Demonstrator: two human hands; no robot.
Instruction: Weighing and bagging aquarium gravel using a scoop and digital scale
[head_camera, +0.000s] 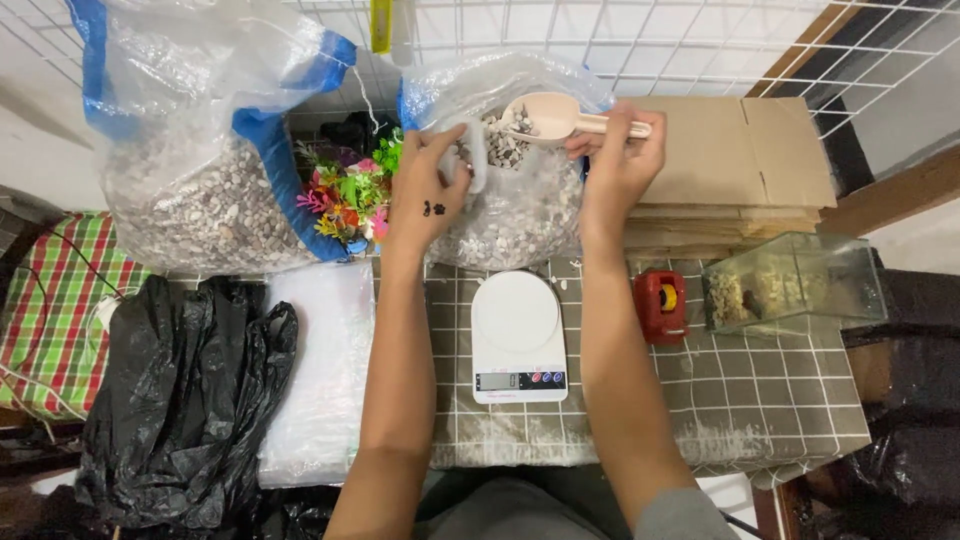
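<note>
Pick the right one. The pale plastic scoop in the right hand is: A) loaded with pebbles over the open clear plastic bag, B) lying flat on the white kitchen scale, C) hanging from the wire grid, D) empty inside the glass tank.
A: the right hand holds the pale plastic scoop, carrying pebbles, above the open clear plastic bag of pebbles.

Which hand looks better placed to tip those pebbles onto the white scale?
Probably the right hand: it holds the scoop with pebbles in it, above the bag. The left hand grips the bag's rim. The scale sits just below, between both arms.
</note>
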